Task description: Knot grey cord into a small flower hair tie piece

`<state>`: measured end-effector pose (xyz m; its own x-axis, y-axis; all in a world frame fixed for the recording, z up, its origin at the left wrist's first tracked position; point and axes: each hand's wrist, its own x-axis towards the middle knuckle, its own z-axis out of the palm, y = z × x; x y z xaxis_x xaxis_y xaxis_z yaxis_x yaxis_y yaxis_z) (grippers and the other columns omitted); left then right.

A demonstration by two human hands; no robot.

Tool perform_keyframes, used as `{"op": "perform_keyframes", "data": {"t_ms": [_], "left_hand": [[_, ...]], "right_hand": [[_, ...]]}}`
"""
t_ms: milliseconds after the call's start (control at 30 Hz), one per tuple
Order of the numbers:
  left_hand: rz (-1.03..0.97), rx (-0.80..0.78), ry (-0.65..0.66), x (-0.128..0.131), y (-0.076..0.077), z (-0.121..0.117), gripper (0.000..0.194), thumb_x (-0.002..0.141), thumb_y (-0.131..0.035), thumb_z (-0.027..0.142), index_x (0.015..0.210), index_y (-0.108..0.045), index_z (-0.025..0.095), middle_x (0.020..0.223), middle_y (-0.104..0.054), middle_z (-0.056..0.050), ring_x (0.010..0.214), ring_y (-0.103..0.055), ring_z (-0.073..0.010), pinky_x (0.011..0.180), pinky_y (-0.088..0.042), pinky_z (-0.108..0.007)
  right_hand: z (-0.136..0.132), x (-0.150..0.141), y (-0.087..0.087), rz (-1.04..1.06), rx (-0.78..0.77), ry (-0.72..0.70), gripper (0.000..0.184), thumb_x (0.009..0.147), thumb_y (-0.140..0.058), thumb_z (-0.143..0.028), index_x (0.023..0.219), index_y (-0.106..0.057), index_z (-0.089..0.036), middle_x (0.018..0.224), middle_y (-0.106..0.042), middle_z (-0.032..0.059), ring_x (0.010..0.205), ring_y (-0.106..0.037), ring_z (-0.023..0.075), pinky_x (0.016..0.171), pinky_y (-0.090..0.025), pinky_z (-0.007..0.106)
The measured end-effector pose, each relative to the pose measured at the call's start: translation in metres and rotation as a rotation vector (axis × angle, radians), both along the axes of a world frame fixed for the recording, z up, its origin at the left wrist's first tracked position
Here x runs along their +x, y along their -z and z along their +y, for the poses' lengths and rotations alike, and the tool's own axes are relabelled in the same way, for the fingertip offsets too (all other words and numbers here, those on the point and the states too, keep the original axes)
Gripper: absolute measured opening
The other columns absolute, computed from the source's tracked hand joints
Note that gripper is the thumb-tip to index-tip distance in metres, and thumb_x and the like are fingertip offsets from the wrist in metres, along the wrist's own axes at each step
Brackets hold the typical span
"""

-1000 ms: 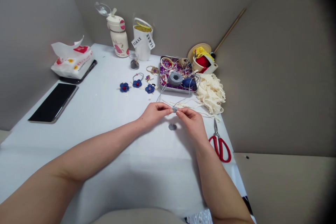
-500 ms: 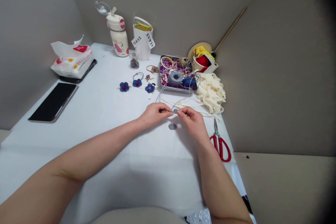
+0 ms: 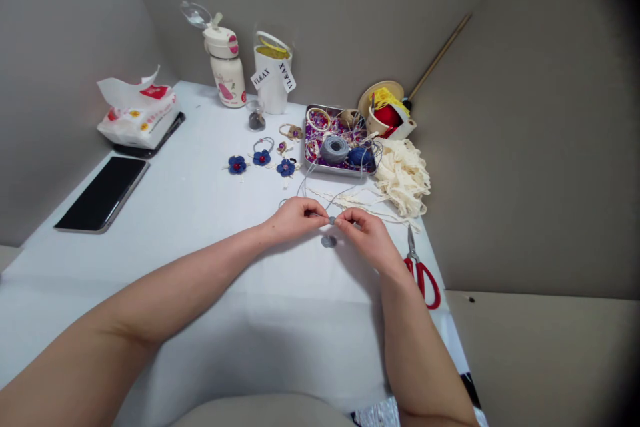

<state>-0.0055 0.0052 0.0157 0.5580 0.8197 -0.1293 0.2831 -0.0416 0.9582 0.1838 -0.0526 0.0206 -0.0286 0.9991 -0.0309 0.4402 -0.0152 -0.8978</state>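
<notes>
At the far left of the desk (image 3: 210, 187), a black-screened phone (image 3: 103, 195) lies in front of a tissue pack (image 3: 139, 119). Further right, a white bottle (image 3: 227, 80) stands with its lid open, beside a white container (image 3: 273, 90) which carries two "VL&AX" tags. Three blue flower ornaments (image 3: 237, 165) lie nearer, in a loose row.

The left hand (image 3: 299, 219) has its grip closed, with thumb and finger pinching the left side of a small grey piece (image 3: 332, 220). Just nearer, a flat grey piece (image 3: 329, 241) lies on the desk. Beyond the hands is a metal tray (image 3: 340, 171) of beads, in which a grey yarn roll (image 3: 335, 149) and a blue yarn ball (image 3: 359, 157) rest. The right hand (image 3: 367, 237) also has its grip closed, pinching the right side of the same small grey piece. To the right, cream lace (image 3: 403, 177) lies piled beside the tray, and red-handled scissors (image 3: 424, 280) lie nearer, partly hidden by the right arm.
</notes>
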Motion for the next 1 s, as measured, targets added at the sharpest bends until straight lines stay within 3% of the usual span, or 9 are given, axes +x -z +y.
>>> {"op": "perform_keyframes", "data": {"t_ms": [100, 233, 400, 767, 1000], "left_hand": [[-0.069, -0.007, -0.034, 0.001, 0.001, 0.001, 0.021, 0.072, -0.067, 0.035, 0.078, -0.072, 0.015, 0.072, -0.067, -0.004, 0.065, -0.056, -0.0134, 0.062, -0.042, -0.026], [-0.234, -0.056, -0.226, 0.006, 0.002, -0.002, 0.024, 0.07, -0.071, 0.038, 0.076, -0.071, 0.015, 0.076, -0.068, -0.005, 0.071, -0.058, -0.0153, 0.069, -0.044, -0.028], [-0.343, -0.11, -0.326, 0.012, 0.003, -0.009, 0.025, 0.069, -0.073, 0.039, 0.075, -0.07, 0.015, 0.077, -0.068, -0.004, 0.074, -0.058, -0.0156, 0.073, -0.044, -0.029], [-0.321, -0.115, -0.312, 0.014, 0.0, -0.017, 0.021, 0.072, -0.07, 0.035, 0.076, -0.068, 0.015, 0.077, -0.067, -0.003, 0.074, -0.058, -0.0144, 0.073, -0.044, -0.028], [-0.206, 0.025, -0.216, 0.009, 0.006, -0.008, 0.023, 0.074, -0.068, 0.035, 0.086, -0.07, 0.015, 0.082, -0.068, -0.005, 0.074, -0.057, -0.0146, 0.072, -0.044, -0.028]], "right_hand": [[0.001, -0.002, 0.003, 0.084, -0.01, 0.063, 0.02, 0.08, -0.062, -0.039, 0.081, -0.067, -0.02, 0.078, -0.065, 0.0012, 0.073, -0.056, 0.0161, 0.072, -0.042, 0.03], [0.003, -0.011, 0.008, 0.249, 0.025, 0.195, 0.021, 0.076, -0.067, -0.038, 0.085, -0.071, -0.02, 0.089, -0.07, 0.0039, 0.084, -0.061, 0.0191, 0.082, -0.044, 0.034], [0.002, -0.028, 0.014, 0.412, 0.051, 0.344, 0.017, 0.071, -0.073, -0.035, 0.082, -0.072, -0.023, 0.083, -0.07, 0.0017, 0.079, -0.061, 0.0171, 0.078, -0.047, 0.033], [-0.001, -0.033, 0.016, 0.367, 0.107, 0.373, 0.02, 0.072, -0.072, -0.04, 0.08, -0.069, -0.022, 0.08, -0.068, 0.0019, 0.076, -0.06, 0.0177, 0.074, -0.048, 0.033], [0.001, -0.02, 0.008, 0.312, 0.052, 0.306, 0.025, 0.071, -0.072, -0.044, 0.078, -0.068, -0.02, 0.077, -0.066, 0.0024, 0.073, -0.059, 0.0179, 0.073, -0.048, 0.034]]}}
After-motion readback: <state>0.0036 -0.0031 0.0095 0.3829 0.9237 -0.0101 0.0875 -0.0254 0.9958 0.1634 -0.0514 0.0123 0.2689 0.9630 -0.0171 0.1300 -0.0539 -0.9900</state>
